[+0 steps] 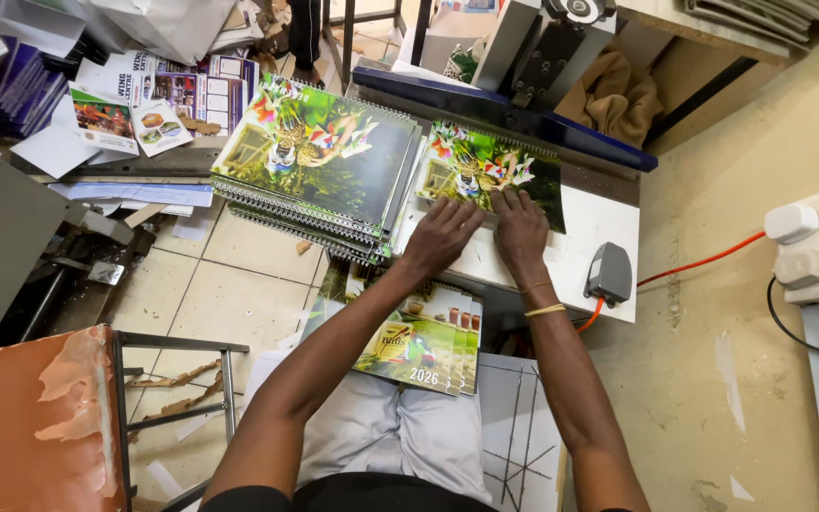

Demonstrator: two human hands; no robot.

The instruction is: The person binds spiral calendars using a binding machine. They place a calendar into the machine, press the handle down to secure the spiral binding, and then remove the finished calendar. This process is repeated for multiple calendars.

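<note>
Green calendar sheets [500, 171] are pressed flat on the binding machine's white bed [599, 228] by the left hand [443, 235] and right hand [519, 228], fingers spread, beside a bound stack [324, 161], with more sheets waiting on the lap [424, 341].

Left hand [443, 234] and right hand [519, 226] press calendar [490, 166].

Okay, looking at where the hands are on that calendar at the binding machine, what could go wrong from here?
1. Both hands, left hand and right hand, press the calendar close to the machine's blue bar; fingers might get pinched there.
2. The stack of bound calendars overhangs the table edge and could slide to the floor.
3. The loose calendars on the lap may slip off.
</note>
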